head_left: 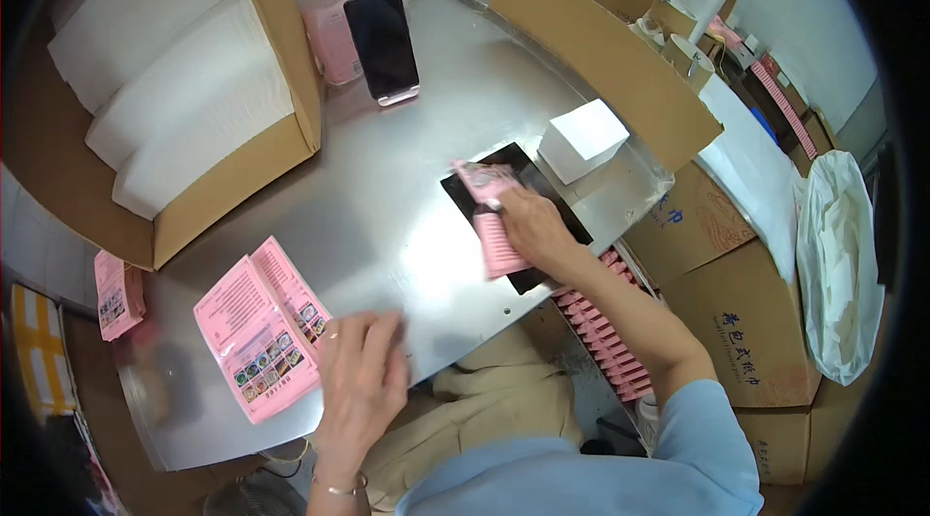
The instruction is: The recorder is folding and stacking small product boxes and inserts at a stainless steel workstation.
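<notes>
My right hand [535, 227] is closed on a small pink packet [496, 243]. It presses this packet over a black rectangle [549, 188] in the metal tabletop, and motion blurs the packet's upper end. My left hand [360, 369] hovers at the table's near edge, fingers loosely bent and holding nothing that shows. Just left of it lie flat pink printed sleeves [254, 322] in an overlapping pile, with small round pictures and lines of print on them.
An open carton [237, 182] of white tissue stacks stands at the left. A phone on a stand [384, 46] and two bottles are at the back. A white paper block [583, 140] sits beside the black rectangle. Below the right edge, pink packets [610, 346] stand in a row near brown cartons [731, 322].
</notes>
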Motion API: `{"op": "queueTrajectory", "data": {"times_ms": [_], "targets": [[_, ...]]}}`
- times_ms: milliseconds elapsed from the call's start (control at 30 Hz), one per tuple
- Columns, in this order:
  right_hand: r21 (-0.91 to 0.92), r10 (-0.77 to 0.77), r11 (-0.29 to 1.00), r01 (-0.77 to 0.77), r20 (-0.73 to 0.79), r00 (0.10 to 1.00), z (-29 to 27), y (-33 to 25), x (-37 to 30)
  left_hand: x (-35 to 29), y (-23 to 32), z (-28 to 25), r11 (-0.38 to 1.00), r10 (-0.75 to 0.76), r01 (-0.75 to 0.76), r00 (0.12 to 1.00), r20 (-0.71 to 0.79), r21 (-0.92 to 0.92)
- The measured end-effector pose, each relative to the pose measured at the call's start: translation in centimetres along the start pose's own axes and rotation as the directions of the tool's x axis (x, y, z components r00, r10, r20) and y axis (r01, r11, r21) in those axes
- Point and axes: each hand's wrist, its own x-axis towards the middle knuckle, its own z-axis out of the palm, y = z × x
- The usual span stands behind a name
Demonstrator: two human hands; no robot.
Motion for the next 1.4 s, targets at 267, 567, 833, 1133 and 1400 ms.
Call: {"op": "queueTrajectory", "data": {"times_ms": [267,567,833,1133,1400], "targets": [[-0.555,-0.212,0.821,-0.132,-0.512,0.833,-8.4,-1.6,0.0,-8.1,-8.3,-7.7,0.755,-0.297,0.440,0.891,-0.344,0.486],[-0.303,-0.040,0.943,-0.135,-0.507,0.861,-7.3,4.6,0.8,0.4,-2.6,1.3,0.992,-0.089,0.093,0.995,-0.045,0.083],[-0.211,0.016,0.969,-0.129,-0.468,0.884,-8.5,5.1,0.5,1.9,-0.7,4.3,0.996,0.024,-0.018,0.998,-0.065,0.086],[-0.314,-0.432,0.889,0.334,-0.332,0.839,-3.4,-1.4,-2.6,2.3,0.4,5.0,0.987,0.155,-0.156,0.988,-0.021,-0.043],[-0.297,-0.335,0.850,0.435,0.332,0.882,-1.3,-10.6,-0.1,2.9,2.2,5.9,0.990,-0.058,0.073,0.991,-0.121,0.118]]}}
